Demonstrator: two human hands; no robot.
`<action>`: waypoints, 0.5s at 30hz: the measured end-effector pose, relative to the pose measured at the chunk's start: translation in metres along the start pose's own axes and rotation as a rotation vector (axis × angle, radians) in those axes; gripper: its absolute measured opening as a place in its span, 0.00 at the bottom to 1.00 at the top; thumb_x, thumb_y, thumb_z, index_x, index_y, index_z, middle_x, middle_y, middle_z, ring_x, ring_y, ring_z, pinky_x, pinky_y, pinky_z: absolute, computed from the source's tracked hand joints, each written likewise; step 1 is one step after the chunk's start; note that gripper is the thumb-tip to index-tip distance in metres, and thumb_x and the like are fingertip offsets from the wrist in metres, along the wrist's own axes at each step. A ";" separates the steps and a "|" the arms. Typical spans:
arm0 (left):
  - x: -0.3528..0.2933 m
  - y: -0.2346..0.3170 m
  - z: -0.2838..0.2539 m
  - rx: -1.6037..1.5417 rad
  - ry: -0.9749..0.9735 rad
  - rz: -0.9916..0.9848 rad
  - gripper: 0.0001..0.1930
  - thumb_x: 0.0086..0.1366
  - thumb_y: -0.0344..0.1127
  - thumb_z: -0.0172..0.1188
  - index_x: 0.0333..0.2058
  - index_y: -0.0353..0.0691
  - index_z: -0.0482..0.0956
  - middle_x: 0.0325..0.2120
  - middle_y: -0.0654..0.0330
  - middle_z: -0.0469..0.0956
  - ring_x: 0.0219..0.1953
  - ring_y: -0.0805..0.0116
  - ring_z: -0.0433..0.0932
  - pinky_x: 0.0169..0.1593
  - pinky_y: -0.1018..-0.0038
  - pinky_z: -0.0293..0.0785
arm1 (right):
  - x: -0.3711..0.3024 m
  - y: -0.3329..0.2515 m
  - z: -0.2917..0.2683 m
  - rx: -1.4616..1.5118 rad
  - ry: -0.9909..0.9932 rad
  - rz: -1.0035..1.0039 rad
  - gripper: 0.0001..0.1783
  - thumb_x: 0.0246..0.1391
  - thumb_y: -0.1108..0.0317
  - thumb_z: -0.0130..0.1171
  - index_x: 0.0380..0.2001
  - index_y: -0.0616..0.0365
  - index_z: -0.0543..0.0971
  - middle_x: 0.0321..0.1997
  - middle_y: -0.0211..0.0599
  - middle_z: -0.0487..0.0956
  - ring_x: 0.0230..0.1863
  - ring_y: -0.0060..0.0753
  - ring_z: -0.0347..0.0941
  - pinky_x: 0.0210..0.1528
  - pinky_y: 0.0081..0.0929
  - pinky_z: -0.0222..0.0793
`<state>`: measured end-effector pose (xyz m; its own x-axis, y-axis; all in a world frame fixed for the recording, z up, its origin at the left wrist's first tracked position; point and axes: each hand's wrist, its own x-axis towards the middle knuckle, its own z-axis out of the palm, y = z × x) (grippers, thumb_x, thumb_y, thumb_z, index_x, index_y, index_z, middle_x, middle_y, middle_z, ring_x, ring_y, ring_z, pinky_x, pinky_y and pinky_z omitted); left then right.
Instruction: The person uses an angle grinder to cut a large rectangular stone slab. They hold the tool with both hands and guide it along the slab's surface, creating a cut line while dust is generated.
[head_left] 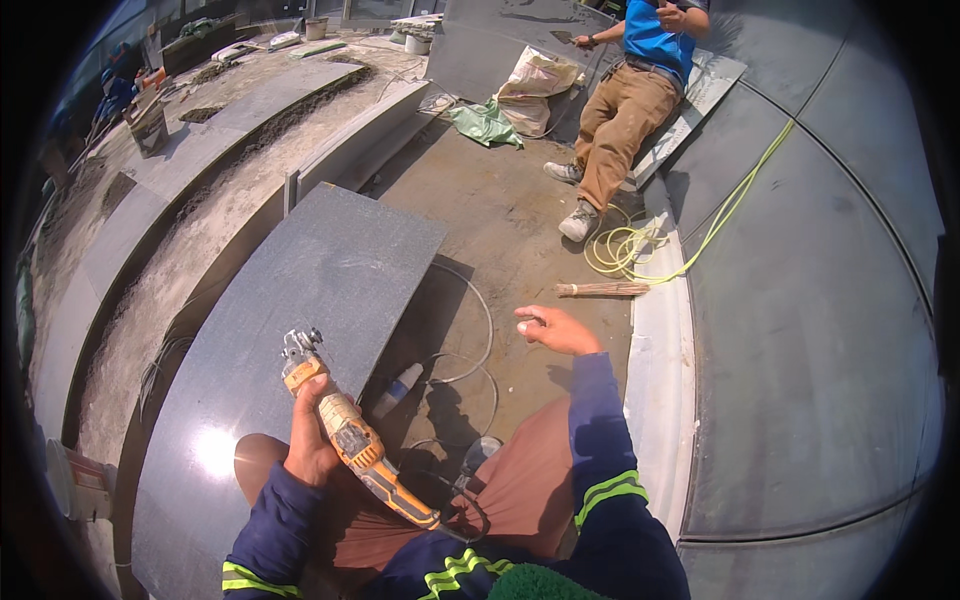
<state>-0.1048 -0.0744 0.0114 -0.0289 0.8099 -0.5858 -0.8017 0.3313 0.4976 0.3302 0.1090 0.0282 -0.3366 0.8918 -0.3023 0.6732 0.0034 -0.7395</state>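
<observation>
My left hand [312, 432] is wrapped round the body of a yellow-orange angle grinder [352, 440]. Its metal head points away from me, over the near part of a large dark grey stone slab [345, 245]; I cannot make out a disc on it. The grinder's rear end lies over my lap, where a dark cable leaves it. To the right, my right hand [560, 331] is stretched out above the dusty floor, holding nothing, its fingers loosely bent and apart. Between the slab and my legs lies a white-capped bottle [398, 391], next to a thin looping grey cable [490, 335].
A co-worker in a blue shirt [655, 50] sits ahead on the right. Near those feet are a coiled yellow-green cord [625, 248] and a bundle of sticks [603, 289]. Sacks [530, 88] and a green bag [487, 124] lie farther off. Stone steps [130, 225] curve along the left.
</observation>
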 end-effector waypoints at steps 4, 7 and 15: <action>-0.001 0.001 -0.009 0.011 -0.005 0.021 0.20 0.61 0.51 0.70 0.44 0.48 0.75 0.29 0.54 0.79 0.29 0.57 0.81 0.36 0.58 0.83 | -0.004 -0.008 0.002 -0.024 -0.014 -0.020 0.31 0.68 0.53 0.62 0.69 0.56 0.74 0.44 0.36 0.85 0.45 0.27 0.81 0.53 0.31 0.76; -0.001 -0.004 -0.003 0.044 0.010 0.045 0.21 0.63 0.53 0.66 0.41 0.43 0.74 0.27 0.53 0.79 0.27 0.56 0.82 0.33 0.58 0.83 | -0.012 -0.006 -0.001 -0.017 -0.004 -0.009 0.31 0.68 0.53 0.62 0.69 0.56 0.74 0.44 0.36 0.85 0.45 0.27 0.81 0.52 0.31 0.76; 0.018 -0.009 -0.007 0.039 -0.032 0.037 0.22 0.60 0.54 0.69 0.43 0.46 0.76 0.30 0.54 0.80 0.30 0.56 0.82 0.36 0.56 0.83 | -0.003 -0.004 -0.012 -0.039 -0.005 -0.015 0.32 0.67 0.50 0.62 0.68 0.56 0.74 0.51 0.42 0.86 0.49 0.34 0.83 0.56 0.34 0.75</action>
<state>-0.1017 -0.0663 -0.0083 -0.0384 0.8366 -0.5465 -0.7765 0.3192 0.5432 0.3365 0.1114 0.0393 -0.3499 0.8893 -0.2945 0.6931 0.0343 -0.7200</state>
